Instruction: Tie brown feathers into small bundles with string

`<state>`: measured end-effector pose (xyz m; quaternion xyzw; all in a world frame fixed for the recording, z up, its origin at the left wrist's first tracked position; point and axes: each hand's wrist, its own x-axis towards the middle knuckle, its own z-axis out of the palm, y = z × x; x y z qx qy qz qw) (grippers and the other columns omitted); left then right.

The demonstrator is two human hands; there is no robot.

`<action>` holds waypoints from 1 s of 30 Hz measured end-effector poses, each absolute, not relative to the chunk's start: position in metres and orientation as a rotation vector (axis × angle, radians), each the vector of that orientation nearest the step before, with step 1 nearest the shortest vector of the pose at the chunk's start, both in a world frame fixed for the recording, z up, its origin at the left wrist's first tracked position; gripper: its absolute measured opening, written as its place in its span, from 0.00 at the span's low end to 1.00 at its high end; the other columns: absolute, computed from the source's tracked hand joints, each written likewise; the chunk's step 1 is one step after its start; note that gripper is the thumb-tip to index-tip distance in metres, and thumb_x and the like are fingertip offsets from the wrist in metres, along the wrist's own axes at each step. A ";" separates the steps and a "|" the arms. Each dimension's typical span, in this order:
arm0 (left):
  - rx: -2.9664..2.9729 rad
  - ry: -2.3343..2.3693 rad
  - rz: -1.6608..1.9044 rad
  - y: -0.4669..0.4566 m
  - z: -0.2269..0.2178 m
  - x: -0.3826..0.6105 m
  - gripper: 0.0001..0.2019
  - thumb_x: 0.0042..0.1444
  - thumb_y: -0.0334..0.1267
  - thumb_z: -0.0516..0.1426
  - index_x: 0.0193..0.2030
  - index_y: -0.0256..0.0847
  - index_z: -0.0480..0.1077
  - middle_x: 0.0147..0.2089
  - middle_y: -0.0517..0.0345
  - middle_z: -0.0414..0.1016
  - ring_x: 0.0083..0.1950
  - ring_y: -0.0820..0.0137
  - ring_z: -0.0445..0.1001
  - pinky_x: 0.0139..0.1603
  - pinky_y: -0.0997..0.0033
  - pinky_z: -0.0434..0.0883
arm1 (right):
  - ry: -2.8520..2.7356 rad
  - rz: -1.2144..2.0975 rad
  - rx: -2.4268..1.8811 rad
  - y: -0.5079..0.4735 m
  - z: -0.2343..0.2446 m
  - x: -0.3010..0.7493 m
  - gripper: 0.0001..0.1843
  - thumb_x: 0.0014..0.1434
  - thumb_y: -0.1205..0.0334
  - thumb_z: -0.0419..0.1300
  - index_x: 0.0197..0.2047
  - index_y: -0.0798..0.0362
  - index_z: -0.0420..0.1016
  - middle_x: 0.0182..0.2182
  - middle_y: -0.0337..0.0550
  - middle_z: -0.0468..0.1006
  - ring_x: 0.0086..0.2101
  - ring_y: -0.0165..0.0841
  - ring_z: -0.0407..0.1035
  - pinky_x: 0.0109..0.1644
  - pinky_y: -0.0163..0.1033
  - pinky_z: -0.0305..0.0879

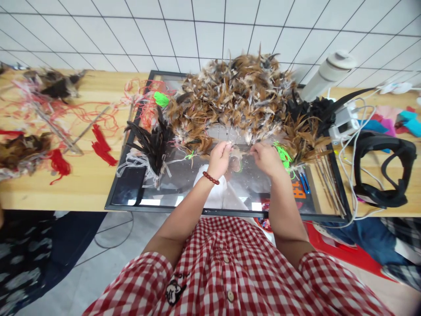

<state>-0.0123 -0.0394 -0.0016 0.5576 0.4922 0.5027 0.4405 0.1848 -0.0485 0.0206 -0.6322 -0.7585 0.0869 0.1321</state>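
Note:
My left hand (pixel 219 158), with a red bead bracelet on its wrist, and my right hand (pixel 267 159) meet over a dark glossy board (pixel 131 193) on the wooden table. Both are pinched shut on a small bunch of brown feathers (pixel 238 151) held between them. Just beyond my fingers lies a big heap of brown and white feathers (pixel 237 94). A tuft of black feathers (pixel 153 142) with white strips lies to the left of my left hand. Green string (pixel 282 154) sits beside my right hand.
Red thread (pixel 101 145), thin sticks and more feather bundles are strewn over the table's left part. On the right are a white cylinder (pixel 329 72), a white device with cables (pixel 344 123), a black strap (pixel 383 171), blue scissors (pixel 304 182), thin sticks and coloured felt pieces.

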 end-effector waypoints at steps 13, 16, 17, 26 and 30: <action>1.170 1.076 1.170 -0.040 0.003 -0.008 0.23 0.62 0.59 0.57 0.28 0.41 0.65 0.27 0.61 0.69 0.26 0.76 0.64 0.31 0.74 0.66 | -1.700 0.531 -1.307 -0.049 0.024 0.160 0.15 0.64 0.56 0.58 0.51 0.49 0.76 0.42 0.47 0.83 0.40 0.37 0.76 0.49 0.46 0.73; 1.066 1.010 1.189 -0.039 0.008 -0.007 0.23 0.61 0.58 0.59 0.28 0.41 0.65 0.27 0.62 0.67 0.25 0.78 0.63 0.30 0.75 0.67 | -1.646 0.654 -1.301 -0.047 0.020 0.159 0.14 0.62 0.55 0.61 0.49 0.50 0.78 0.40 0.45 0.83 0.39 0.36 0.76 0.48 0.45 0.73; 1.055 1.005 1.190 -0.040 0.010 -0.007 0.22 0.60 0.58 0.59 0.28 0.41 0.65 0.27 0.62 0.67 0.25 0.78 0.63 0.31 0.75 0.68 | -1.630 0.696 -1.298 -0.047 0.020 0.159 0.14 0.62 0.54 0.62 0.48 0.51 0.78 0.40 0.45 0.83 0.39 0.35 0.76 0.48 0.45 0.73; 0.977 0.997 1.128 -0.044 0.008 0.001 0.18 0.62 0.50 0.61 0.28 0.40 0.66 0.27 0.63 0.68 0.25 0.79 0.64 0.29 0.77 0.68 | -1.659 0.645 -1.292 -0.045 0.023 0.156 0.14 0.64 0.50 0.59 0.33 0.50 0.75 0.33 0.43 0.79 0.37 0.35 0.72 0.47 0.43 0.69; 1.003 1.006 1.173 -0.044 0.009 0.000 0.18 0.64 0.48 0.60 0.28 0.40 0.66 0.27 0.63 0.69 0.26 0.78 0.65 0.31 0.77 0.68 | -1.458 0.840 -1.301 -0.042 0.013 0.157 0.18 0.61 0.44 0.63 0.42 0.50 0.76 0.33 0.39 0.78 0.33 0.32 0.70 0.43 0.40 0.69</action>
